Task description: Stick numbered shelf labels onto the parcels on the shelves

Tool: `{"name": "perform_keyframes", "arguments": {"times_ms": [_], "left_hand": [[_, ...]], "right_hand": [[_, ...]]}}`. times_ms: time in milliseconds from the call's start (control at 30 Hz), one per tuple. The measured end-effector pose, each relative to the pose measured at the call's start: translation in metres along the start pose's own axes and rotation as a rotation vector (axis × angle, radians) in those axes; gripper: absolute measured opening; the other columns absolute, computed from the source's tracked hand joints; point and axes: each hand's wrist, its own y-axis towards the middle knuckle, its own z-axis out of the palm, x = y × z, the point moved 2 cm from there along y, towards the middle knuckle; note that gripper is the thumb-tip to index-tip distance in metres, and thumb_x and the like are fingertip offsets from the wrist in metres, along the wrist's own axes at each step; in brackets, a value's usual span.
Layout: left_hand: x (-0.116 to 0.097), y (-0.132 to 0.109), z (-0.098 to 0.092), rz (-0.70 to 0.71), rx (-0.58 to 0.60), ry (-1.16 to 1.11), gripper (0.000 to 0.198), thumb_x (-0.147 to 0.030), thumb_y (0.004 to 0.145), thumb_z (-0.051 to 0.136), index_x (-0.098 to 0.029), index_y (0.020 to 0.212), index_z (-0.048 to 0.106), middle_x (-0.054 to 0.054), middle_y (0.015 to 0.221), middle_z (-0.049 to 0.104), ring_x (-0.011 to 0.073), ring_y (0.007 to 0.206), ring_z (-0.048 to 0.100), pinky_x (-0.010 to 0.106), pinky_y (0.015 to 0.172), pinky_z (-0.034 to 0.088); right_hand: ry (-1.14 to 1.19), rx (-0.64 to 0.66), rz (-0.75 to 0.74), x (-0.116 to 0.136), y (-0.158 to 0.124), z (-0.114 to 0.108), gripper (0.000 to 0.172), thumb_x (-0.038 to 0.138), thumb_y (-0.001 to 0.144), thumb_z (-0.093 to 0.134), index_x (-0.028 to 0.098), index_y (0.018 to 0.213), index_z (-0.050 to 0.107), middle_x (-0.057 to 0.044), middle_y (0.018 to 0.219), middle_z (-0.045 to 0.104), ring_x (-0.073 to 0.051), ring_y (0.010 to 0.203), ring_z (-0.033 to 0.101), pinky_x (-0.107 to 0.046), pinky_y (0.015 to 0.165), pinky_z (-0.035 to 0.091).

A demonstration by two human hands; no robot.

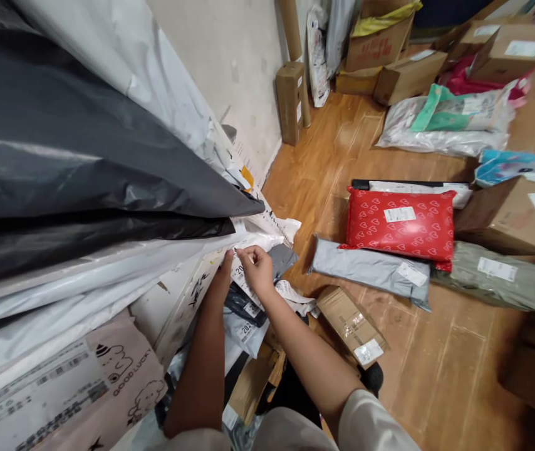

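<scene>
Close together above the parcels, my two hands meet at a white printed label [238, 270] bearing large digits that begin with "20". My right hand [257, 270] pinches its upper edge between thumb and fingertips. My left hand [223, 273] is at the label's left edge with its fingers closed on it; part of that grip is hidden. Below lie a dark plastic mailer [243, 302] and a grey mailer [247, 335], both with similar number labels. A stack of upright parcels, including a dark grey plastic one [84, 150], rises on my left.
On the wooden floor [455, 363] to the right lie a red heart-patterned parcel [403, 232], a long grey parcel [366, 266] and a small cardboard box [349, 322]. A pink bag [108, 382] leans at lower left. A tall carton [290, 100] stands by the wall.
</scene>
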Motion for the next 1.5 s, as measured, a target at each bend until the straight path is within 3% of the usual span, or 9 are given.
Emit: {"name": "perform_keyframes", "arguments": {"times_ms": [167,433,500,667,833,1000,1267,1400,1500], "left_hand": [[0.006,0.001,0.000,-0.096,0.023,-0.076,0.025,-0.044,0.082,0.058,-0.020,0.089,0.064,0.008,0.108,0.068,0.0278,0.117,0.057,0.046,0.111,0.038],[0.000,0.002,0.000,-0.108,-0.026,0.040,0.022,-0.041,0.084,0.057,-0.021,0.089,0.064,0.009,0.114,0.066,0.0288,0.124,0.052,0.048,0.114,0.033],[-0.001,0.005,0.002,-0.126,-0.022,0.078,0.022,-0.041,0.085,0.056,-0.020,0.087,0.064,0.009,0.111,0.067,0.0290,0.122,0.053,0.047,0.113,0.033],[-0.006,0.009,0.005,-0.107,-0.017,0.166,0.023,-0.037,0.087,0.050,-0.019,0.084,0.064,0.011,0.106,0.068,0.0296,0.119,0.054,0.045,0.111,0.035],[-0.009,0.001,0.009,-0.137,0.005,0.174,0.023,-0.036,0.085,0.051,-0.016,0.086,0.063,0.014,0.098,0.067,0.0313,0.108,0.059,0.045,0.104,0.041],[-0.007,-0.010,0.012,-0.166,0.080,0.145,0.021,-0.038,0.085,0.053,-0.018,0.086,0.059,0.010,0.092,0.066,0.0277,0.097,0.062,0.040,0.097,0.046],[-0.004,-0.005,0.007,-0.185,0.107,0.130,0.019,-0.037,0.086,0.054,-0.018,0.086,0.058,0.011,0.099,0.066,0.0287,0.105,0.059,0.041,0.104,0.040],[-0.014,-0.013,0.006,-0.212,0.087,0.171,0.020,-0.037,0.086,0.056,-0.017,0.087,0.059,0.012,0.099,0.067,0.0281,0.102,0.061,0.039,0.100,0.042],[-0.033,-0.028,0.006,-0.249,0.048,0.235,0.023,-0.038,0.088,0.055,-0.015,0.092,0.059,0.014,0.103,0.068,0.0278,0.104,0.061,0.039,0.098,0.043]], "right_hand": [[0.091,0.089,-0.070,0.000,-0.003,-0.005,0.028,0.044,0.082,0.062,0.016,0.083,0.067,-0.003,0.080,0.067,-0.015,0.075,0.058,-0.027,0.077,0.044],[-0.046,-0.021,0.089,-0.007,0.001,-0.003,0.044,0.055,0.075,0.067,0.019,0.058,0.049,0.005,0.052,0.044,-0.008,0.051,0.036,-0.022,0.052,0.030],[0.022,0.066,0.163,-0.008,-0.001,-0.007,0.047,0.058,0.069,0.070,0.019,0.058,0.047,0.007,0.050,0.041,-0.007,0.048,0.033,-0.022,0.049,0.028],[0.191,0.395,0.296,-0.009,-0.013,-0.024,0.045,0.057,0.060,0.077,0.016,0.075,0.065,0.003,0.057,0.055,-0.010,0.050,0.045,-0.023,0.050,0.034],[0.066,0.187,0.351,-0.013,-0.033,-0.041,0.052,0.064,0.062,0.072,0.019,0.055,0.048,0.006,0.047,0.044,-0.006,0.044,0.032,-0.022,0.043,0.023],[0.085,0.044,0.497,-0.009,-0.056,-0.046,0.055,0.068,0.057,0.071,0.019,0.052,0.047,0.004,0.047,0.049,-0.007,0.045,0.037,-0.022,0.043,0.026],[0.171,0.147,0.475,0.011,-0.087,-0.065,0.054,0.062,0.045,0.080,0.016,0.069,0.065,0.001,0.059,0.062,-0.011,0.053,0.051,-0.023,0.052,0.040],[0.057,0.060,0.458,0.015,-0.099,-0.086,0.051,0.065,0.056,0.072,0.018,0.056,0.053,0.004,0.048,0.050,-0.009,0.048,0.042,-0.022,0.046,0.031],[-0.050,0.046,0.396,0.024,-0.118,-0.121,0.051,0.062,0.062,0.069,0.019,0.050,0.045,0.006,0.046,0.041,-0.007,0.049,0.035,-0.021,0.045,0.025]]}}
